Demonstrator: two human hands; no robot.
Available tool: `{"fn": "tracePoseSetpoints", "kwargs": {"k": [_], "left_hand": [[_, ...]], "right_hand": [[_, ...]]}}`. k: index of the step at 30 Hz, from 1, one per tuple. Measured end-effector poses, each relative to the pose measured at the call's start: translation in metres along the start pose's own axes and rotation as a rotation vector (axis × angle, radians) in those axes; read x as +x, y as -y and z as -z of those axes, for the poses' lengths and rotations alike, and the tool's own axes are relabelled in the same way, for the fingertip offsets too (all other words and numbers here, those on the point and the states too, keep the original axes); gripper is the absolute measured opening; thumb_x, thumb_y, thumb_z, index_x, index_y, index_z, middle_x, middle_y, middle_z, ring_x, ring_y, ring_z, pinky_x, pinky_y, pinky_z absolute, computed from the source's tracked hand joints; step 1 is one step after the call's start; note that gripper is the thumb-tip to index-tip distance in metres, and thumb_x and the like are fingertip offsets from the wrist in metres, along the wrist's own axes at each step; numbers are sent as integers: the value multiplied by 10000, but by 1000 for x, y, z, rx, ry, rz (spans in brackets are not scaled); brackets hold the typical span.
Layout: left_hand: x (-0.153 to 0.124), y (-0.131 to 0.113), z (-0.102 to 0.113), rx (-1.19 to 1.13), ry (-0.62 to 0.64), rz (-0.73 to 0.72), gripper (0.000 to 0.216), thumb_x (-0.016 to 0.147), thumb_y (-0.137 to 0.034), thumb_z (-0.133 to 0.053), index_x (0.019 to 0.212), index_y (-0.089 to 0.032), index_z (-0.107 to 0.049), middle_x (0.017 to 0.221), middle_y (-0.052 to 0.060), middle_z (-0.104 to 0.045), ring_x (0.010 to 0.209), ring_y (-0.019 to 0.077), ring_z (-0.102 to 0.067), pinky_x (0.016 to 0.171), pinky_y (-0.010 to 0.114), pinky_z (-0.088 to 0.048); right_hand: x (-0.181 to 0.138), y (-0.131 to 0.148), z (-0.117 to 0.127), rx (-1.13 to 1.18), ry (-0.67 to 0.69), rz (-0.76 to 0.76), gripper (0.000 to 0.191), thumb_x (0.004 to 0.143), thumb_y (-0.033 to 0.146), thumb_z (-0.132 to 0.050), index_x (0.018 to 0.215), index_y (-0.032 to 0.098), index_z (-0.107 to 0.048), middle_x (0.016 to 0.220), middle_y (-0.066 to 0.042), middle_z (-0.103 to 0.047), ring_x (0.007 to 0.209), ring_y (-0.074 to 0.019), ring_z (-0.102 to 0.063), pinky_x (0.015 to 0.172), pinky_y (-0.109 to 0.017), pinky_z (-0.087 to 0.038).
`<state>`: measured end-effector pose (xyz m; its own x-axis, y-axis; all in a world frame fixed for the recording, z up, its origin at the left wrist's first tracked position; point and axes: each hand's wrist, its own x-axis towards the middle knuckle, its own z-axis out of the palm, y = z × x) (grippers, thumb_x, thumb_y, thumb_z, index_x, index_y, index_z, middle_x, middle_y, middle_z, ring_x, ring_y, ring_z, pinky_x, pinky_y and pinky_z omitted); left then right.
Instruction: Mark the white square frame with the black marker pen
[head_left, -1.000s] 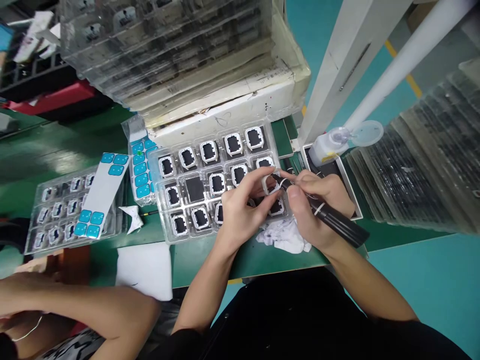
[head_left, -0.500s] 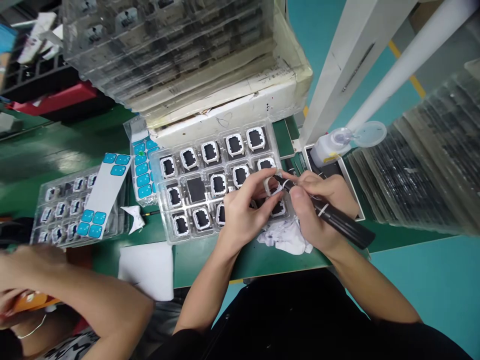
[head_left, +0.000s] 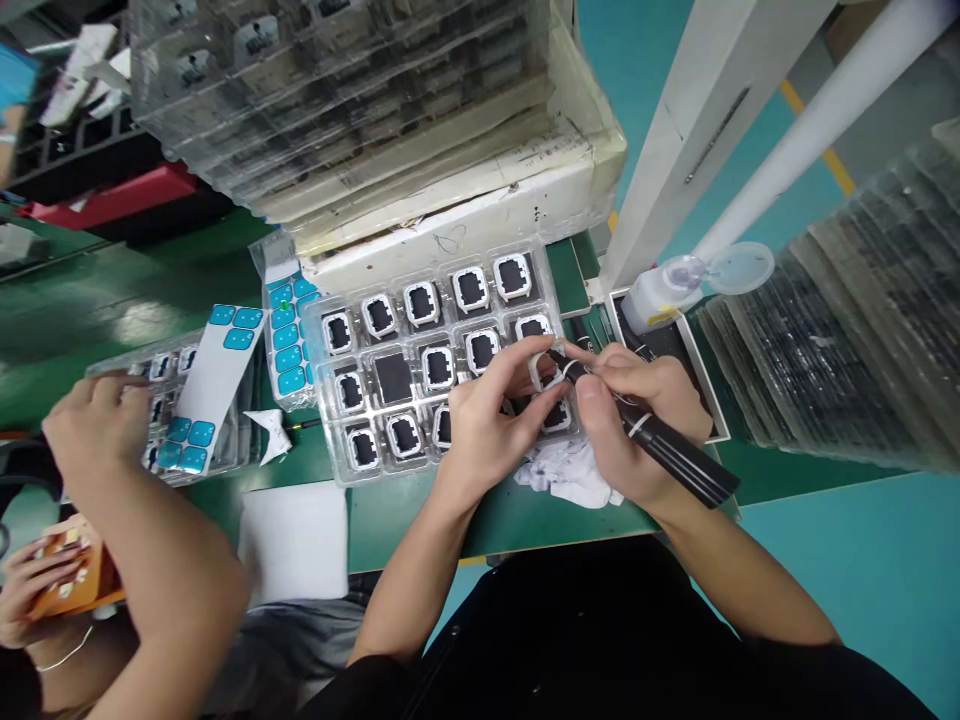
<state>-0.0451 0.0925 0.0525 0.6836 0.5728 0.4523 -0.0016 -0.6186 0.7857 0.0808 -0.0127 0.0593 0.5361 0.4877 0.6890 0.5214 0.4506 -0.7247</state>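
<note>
The left hand (head_left: 491, 425) still pinches the small white frame (head_left: 546, 368), the right hand (head_left: 626, 420) still grips the black pen (head_left: 660, 445), while a co-worker's hand (head_left: 94, 425) has reached the left tray (head_left: 161, 410).

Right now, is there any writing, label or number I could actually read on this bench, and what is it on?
None can be read.
White box: dark handwritten scribbles and faint printed lines, too blurred.
Bottle: yellow label, too small.
Black pen in the right hand: white bands only, no words.
</note>
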Motion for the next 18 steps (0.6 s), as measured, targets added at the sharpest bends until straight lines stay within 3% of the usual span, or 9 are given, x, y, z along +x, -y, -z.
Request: {"fn": "tracePoseSetpoints", "kwargs": {"k": [6, 9, 11, 14, 16, 18], "left_hand": [[3, 0, 0, -373, 60, 208, 474, 974, -306, -883, 1392, -202, -685, 1135, 73, -829, 1059, 216, -838, 960, 316, -721], [6, -4, 1, -489, 77, 290, 564, 885, -307, -971, 1362, -201, -689, 1097, 67, -834, 1042, 223, -843, 914, 287, -725], [8, -6, 3, -563, 98, 313, 588, 852, -259, -994, 1355, -211, -693, 1048, 43, -833, 1008, 197, -844, 872, 234, -716], [9, -7, 5, -644, 128, 322, 556, 877, -210, -965, 1358, -218, -686, 1060, 40, -835, 1002, 180, -843, 872, 221, -713], [9, -6, 5, -649, 120, 313, 540, 894, -204, -947, 1358, -213, -671, 1087, 52, -835, 1014, 191, -845, 898, 249, -721], [10, -5, 4, -639, 92, 282, 538, 897, -191, -941, 1354, -212, -659, 1110, 54, -834, 1024, 188, -842, 921, 258, -719]], "right_hand": [[-1, 5, 3, 54, -33, -97, 165, 988, 99, -689, 879, 215, -646, 712, 36, -577, 703, -151, -663, 1043, -539, -723], [0, 11, 9, 54, 43, -147, 205, 1001, 136, -675, 811, 210, -646, 670, 28, -554, 669, -160, -660, 1053, -555, -718], [0, 13, 12, 55, 37, -178, 239, 1009, 198, -704, 787, 222, -621, 648, 17, -550, 747, -207, -727, 1023, -550, -724], [-3, 12, 15, 69, -84, -198, 129, 1046, 339, -739, 1016, 227, -682, 810, -38, -696, 907, -276, -802, 957, -537, -728], [-2, 10, 16, 108, -97, -172, 211, 1067, 373, -730, 1215, 237, -666, 993, -75, -768, 932, -289, -815, 913, -536, -724], [0, 8, 17, 137, -70, -132, 232, 1061, 369, -740, 1239, 247, -653, 1034, -80, -774, 946, -300, -815, 880, -532, -716]]}}
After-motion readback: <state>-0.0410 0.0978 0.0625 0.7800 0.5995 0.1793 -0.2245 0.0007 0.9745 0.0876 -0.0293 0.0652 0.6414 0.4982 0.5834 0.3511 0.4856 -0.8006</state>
